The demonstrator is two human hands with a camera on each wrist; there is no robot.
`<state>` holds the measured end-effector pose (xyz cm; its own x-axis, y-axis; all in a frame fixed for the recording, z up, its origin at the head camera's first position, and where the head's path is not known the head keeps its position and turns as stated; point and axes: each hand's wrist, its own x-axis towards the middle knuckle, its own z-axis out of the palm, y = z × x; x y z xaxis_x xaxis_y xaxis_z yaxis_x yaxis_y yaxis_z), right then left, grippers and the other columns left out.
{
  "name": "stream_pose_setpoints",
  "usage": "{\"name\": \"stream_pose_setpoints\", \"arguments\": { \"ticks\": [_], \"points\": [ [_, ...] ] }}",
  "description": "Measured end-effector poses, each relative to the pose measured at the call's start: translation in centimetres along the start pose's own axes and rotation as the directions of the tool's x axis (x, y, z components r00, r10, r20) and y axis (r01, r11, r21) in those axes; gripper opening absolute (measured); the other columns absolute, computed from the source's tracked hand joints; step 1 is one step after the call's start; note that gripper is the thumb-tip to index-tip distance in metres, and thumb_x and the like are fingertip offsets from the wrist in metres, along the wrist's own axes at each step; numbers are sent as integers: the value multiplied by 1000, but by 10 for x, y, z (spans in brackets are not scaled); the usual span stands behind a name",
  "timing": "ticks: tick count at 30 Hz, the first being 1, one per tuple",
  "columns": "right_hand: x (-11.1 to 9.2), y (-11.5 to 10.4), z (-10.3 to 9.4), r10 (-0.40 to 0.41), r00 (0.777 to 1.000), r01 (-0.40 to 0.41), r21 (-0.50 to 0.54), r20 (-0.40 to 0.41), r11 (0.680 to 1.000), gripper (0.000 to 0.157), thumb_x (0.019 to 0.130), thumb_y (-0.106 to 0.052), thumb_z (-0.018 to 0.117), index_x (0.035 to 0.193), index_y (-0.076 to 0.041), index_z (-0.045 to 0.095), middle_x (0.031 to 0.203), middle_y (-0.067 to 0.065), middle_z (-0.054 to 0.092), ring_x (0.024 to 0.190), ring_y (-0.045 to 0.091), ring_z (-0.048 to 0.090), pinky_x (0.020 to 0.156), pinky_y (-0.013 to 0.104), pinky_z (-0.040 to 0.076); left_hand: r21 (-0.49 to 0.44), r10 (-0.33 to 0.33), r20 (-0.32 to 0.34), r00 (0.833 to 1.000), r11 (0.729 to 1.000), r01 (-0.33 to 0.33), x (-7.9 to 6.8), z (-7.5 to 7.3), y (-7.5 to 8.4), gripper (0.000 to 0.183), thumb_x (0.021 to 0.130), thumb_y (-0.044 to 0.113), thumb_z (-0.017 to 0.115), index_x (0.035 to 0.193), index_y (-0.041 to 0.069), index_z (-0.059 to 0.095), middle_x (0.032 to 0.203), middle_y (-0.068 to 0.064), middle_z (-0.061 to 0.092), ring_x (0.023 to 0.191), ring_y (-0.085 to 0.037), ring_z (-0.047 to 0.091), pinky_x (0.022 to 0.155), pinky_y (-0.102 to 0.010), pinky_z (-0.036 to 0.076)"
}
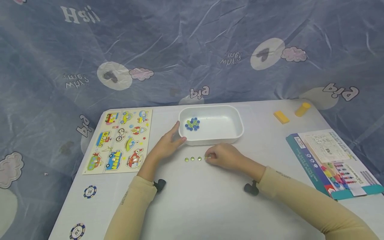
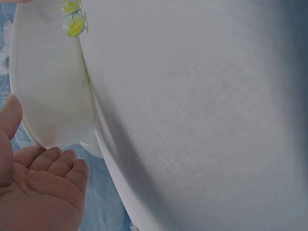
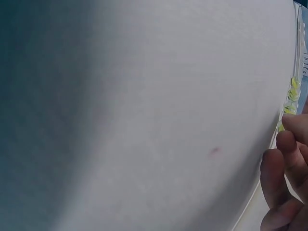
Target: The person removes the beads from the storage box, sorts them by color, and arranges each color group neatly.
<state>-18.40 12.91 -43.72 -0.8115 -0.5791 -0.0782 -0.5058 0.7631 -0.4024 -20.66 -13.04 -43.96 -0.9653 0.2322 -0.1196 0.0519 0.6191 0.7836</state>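
A white tray (image 1: pixel 211 141) holds a cluster of blue and yellow-green glass marbles (image 1: pixel 192 124) at its left end. My left hand (image 1: pixel 166 145) rests against the tray's left corner, thumb at the front wall and straight fingers along the side. In front of the tray, three clear marbles with yellow-green swirls (image 1: pixel 192 159) lie in a row on the table. At the right end of that row my right hand (image 1: pixel 225 156) pinches another such marble (image 3: pixel 281 128) between thumb and index finger, close to the table; the fingers partly hide it.
On the left lies a vehicle puzzle board (image 1: pixel 120 141), with two poker chips (image 1: pixel 90 191) nearer me. Back right are a yellow block (image 1: pixel 281 117) and a yellow cylinder (image 1: pixel 302 109). A flat toy box (image 1: pixel 334 163) lies at right. A patterned cloth (image 1: pixel 192 50) hangs behind the table.
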Motion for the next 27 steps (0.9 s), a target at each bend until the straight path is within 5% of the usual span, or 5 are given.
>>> {"name": "stream_pose_setpoints", "arguments": {
  "ticks": [13,21,27],
  "points": [
    [-7,-8,-15,-66,992,59,-76,-105,995,22,83,-39,69,99,-25,74,59,-20,53,54,-1,48,54,17,43,-3,-20,-10,1000,1000,20,1,0,0,76,92,47,55,151,36,10,159,10,13,147,-18,14,121,-43,14],
    [2,3,-49,-90,969,100,28,-232,995,25,84,-37,71,103,-21,73,74,-16,63,60,2,52,58,20,47,-11,-25,-11,1000,1000,25,0,0,0,76,92,47,56,151,36,11,159,10,13,147,-19,15,121,-44,15],
    [22,21,-62,-26,979,44,86,-203,995,24,85,-35,70,107,-24,70,78,-12,64,57,9,51,54,24,45,-21,-19,-6,1000,1000,19,1,1,-2,76,91,48,56,151,36,11,159,12,13,147,-17,14,121,-43,15]
  ]
}}
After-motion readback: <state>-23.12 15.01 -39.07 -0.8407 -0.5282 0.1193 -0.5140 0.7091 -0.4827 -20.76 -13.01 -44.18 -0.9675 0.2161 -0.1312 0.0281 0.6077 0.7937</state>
